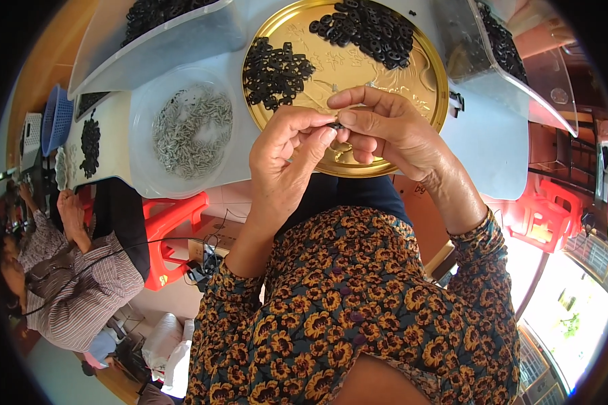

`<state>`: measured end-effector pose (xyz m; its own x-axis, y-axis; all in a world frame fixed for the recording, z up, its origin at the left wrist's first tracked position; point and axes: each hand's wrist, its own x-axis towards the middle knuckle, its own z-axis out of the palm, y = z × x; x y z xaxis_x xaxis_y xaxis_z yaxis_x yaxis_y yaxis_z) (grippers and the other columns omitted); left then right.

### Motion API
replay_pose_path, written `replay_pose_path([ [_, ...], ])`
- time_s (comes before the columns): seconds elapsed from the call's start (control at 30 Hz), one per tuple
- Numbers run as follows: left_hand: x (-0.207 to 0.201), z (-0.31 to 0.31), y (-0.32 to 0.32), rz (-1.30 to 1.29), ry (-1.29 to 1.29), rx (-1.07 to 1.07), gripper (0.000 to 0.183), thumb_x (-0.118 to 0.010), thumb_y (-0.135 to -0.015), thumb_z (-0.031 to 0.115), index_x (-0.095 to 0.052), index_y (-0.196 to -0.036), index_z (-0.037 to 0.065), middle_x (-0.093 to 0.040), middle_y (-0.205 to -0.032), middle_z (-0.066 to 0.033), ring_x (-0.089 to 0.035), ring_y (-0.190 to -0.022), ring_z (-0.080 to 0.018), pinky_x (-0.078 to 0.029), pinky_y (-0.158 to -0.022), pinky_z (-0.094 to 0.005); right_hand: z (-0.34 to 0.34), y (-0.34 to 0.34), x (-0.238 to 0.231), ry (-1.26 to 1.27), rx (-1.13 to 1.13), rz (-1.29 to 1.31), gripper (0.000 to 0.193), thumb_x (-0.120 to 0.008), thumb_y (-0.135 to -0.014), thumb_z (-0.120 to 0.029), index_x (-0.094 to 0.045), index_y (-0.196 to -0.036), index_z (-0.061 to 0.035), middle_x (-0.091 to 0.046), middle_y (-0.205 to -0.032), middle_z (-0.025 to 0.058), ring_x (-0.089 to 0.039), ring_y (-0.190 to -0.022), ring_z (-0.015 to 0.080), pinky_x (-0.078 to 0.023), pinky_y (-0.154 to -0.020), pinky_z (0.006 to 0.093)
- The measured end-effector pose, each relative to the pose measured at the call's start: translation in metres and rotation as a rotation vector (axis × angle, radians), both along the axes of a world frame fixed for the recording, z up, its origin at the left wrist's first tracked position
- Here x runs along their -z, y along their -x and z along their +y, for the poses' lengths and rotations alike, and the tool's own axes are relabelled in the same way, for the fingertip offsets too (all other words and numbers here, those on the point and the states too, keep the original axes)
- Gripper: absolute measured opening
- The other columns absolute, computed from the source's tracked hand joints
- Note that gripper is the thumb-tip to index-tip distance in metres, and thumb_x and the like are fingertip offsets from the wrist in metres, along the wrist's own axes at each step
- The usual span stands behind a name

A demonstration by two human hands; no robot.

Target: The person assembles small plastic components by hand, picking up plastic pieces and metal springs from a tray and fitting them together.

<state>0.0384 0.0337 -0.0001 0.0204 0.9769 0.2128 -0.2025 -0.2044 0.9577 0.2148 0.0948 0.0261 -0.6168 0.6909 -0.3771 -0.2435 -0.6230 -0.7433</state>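
Observation:
Over the near rim of a round golden tray (344, 74), my left hand (287, 158) and my right hand (395, 128) meet fingertip to fingertip. Both pinch one small black part (336, 125), mostly hidden by the fingers. Two heaps lie on the tray: small black pieces (273, 73) at the left and black oval link-like pieces (368, 30) at the far right. To the left of the tray, a clear round tub (142, 158) holds many small silvery screws or pins (190, 131).
Clear plastic bins of black parts stand at the far left (162, 57) and far right (496, 64). A blue basket (57, 118) is at the table's left end. Red stools (172, 236) (550, 212) stand beside the table. Another person in a striped shirt (88, 290) sits at the left.

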Motion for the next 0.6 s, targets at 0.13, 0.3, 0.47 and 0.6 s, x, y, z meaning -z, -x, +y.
replay_pose_path([
  [0.13,0.003,-0.003,0.002,-0.104,0.066,-0.01,0.011,-0.056,-0.093,-0.001,-0.056,-0.105,-0.004,-0.06,-0.097,-0.008,-0.062,-0.087,-0.0123,-0.052,-0.079,-0.0251,-0.01,0.002,-0.002,-0.076,-0.004,-0.114,0.027,-0.065,-0.091,-0.016,-0.06,-0.109,0.0027,-0.067,-0.085,0.0087,-0.058,-0.065,0.0077,-0.047,-0.057,0.0205],
  [0.3,-0.001,-0.007,0.0,-0.154,0.191,-0.011,0.012,-0.057,-0.094,0.001,-0.055,-0.105,-0.003,-0.062,-0.095,-0.0087,-0.062,-0.084,-0.012,-0.052,-0.077,-0.0244,-0.025,0.001,0.003,-0.421,0.045,-0.286,0.022,-0.064,-0.092,-0.016,-0.062,-0.105,0.0023,-0.068,-0.086,0.004,-0.057,-0.072,0.0043,-0.047,-0.064,0.0209],
  [0.47,-0.005,-0.009,0.001,-0.147,0.269,0.039,0.014,-0.058,-0.093,0.001,-0.056,-0.105,-0.005,-0.064,-0.096,-0.0104,-0.063,-0.082,-0.0129,-0.053,-0.075,-0.0249,-0.03,0.001,0.013,-0.559,0.09,-0.381,0.019,-0.065,-0.091,-0.012,-0.062,-0.102,0.0019,-0.066,-0.084,0.0035,-0.057,-0.074,0.0047,-0.047,-0.063,0.0212],
  [0.6,-0.007,-0.009,0.002,-0.163,0.296,0.028,0.014,-0.059,-0.093,0.002,-0.057,-0.105,-0.005,-0.064,-0.094,-0.0114,-0.063,-0.081,-0.0134,-0.054,-0.073,-0.0252,-0.031,0.004,0.01,-0.656,0.117,-0.448,0.014,-0.066,-0.089,-0.01,-0.065,-0.098,0.0003,-0.064,-0.082,0.0026,-0.056,-0.072,0.0053,-0.046,-0.062,0.021],
])
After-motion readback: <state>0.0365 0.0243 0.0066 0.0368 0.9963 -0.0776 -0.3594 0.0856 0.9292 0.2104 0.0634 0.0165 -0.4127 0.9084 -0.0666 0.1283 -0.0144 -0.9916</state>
